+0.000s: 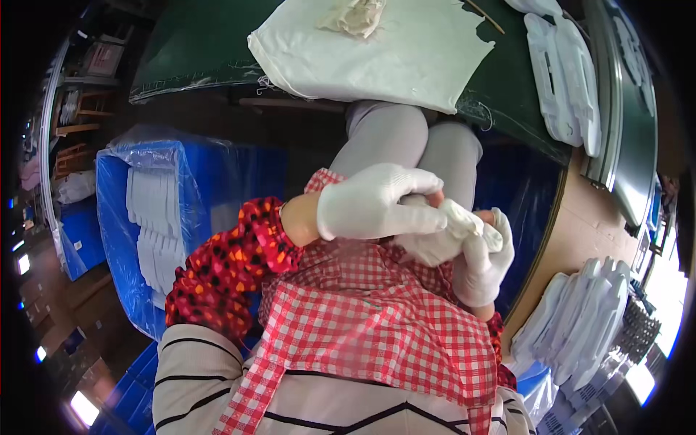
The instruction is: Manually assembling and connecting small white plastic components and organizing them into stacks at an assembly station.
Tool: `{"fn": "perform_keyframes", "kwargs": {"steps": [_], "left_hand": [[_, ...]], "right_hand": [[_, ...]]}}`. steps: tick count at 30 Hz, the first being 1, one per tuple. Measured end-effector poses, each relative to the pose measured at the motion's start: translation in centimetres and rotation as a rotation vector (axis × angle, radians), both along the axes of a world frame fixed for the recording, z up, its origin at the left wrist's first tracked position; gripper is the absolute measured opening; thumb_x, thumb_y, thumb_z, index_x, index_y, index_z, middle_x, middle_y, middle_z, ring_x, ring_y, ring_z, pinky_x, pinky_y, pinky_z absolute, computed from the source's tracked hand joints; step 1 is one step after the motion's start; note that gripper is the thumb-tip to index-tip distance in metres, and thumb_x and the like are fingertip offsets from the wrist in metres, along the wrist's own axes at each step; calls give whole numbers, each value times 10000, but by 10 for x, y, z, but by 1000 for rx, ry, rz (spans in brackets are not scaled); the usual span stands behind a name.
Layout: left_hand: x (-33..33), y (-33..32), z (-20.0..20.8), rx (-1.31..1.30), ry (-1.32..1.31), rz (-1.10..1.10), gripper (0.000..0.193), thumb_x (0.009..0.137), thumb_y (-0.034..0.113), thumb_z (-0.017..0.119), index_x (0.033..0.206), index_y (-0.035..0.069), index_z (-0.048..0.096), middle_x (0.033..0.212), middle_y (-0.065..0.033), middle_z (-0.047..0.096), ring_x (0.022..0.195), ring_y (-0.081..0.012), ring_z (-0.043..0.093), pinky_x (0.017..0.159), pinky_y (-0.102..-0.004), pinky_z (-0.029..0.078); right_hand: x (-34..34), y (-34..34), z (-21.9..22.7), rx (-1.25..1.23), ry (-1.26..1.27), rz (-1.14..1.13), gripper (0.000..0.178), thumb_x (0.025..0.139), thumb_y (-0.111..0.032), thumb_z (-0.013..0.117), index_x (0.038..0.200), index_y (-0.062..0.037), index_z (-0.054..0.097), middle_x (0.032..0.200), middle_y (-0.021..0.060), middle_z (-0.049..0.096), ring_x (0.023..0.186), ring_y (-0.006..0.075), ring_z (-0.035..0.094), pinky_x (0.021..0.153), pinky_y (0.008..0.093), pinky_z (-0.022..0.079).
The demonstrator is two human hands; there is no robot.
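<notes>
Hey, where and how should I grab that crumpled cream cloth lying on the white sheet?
Probably pinch the crumpled cream cloth by its bunched folds, from above on your near side: it looks loosely heaped on the white sheet, folds raised, with its near edge uncovered.

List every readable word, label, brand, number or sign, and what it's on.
None can be quoted: no legible text.
Carton, upper left: reddish print, too small and blurred.
Blue box, far left: small pale patch, perhaps a label; unreadable.
Green table: faint pale marks along its edge, unreadable.
White gloves, checked apron, white cloth bundle between the hands: no lettering visible.
</notes>
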State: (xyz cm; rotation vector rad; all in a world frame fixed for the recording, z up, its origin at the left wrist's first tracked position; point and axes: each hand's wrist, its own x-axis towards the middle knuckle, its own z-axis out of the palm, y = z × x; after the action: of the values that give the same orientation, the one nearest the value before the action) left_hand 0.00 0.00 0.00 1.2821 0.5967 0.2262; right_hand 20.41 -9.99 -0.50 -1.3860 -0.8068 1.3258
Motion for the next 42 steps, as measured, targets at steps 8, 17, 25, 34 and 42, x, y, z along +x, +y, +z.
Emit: {"fn": "perform_keyframes", "kwargs": {"steps": [8,17,25,34,42], "left_hand": [[28,-46,-17,-180,69,368,424,820,317,727,1051,-25,630,841,-41,651,749,-70,582,656,-221,472],[49,-69,-44,446,332,479,230,849,246,663,874,18,678,667,-174,626,559,-263,631,509,-310,476],[67,-72,-67,890,235,373,77,817,132,587,779,69,610,591,-134,592,522,-314,591,489,-391,468],[73,-55,-36,917,294,-349,124,698,124,605,803,66,637,724,-122,653,716,-313,643,647,-407,508],[62,-65,-54,859,96,-201,108,699,99,621,795,55,643,729,-132,650,724,-309,646,654,-395,511]], "right_hand": [[-25,3,-22,8,-25,-172,179,859,-79,630,995,9,553,896,21,614,775,57,543,705,202,443],[-15,-31,-32,-211,58,-146,279,909,-118,554,1136,25,479,926,37,565,820,86,522,719,228,442],[23,-57,12,-274,-211,180,151,960,-82,424,954,20,535,759,22,532,660,79,455,614,227,395],[37,52,99,58,-348,1233,157,903,-117,530,828,14,575,820,100,591,645,211,581,591,318,460],[38,87,81,-99,-429,1039,311,926,-237,507,716,-13,561,624,4,530,569,73,476,517,208,369]]}}
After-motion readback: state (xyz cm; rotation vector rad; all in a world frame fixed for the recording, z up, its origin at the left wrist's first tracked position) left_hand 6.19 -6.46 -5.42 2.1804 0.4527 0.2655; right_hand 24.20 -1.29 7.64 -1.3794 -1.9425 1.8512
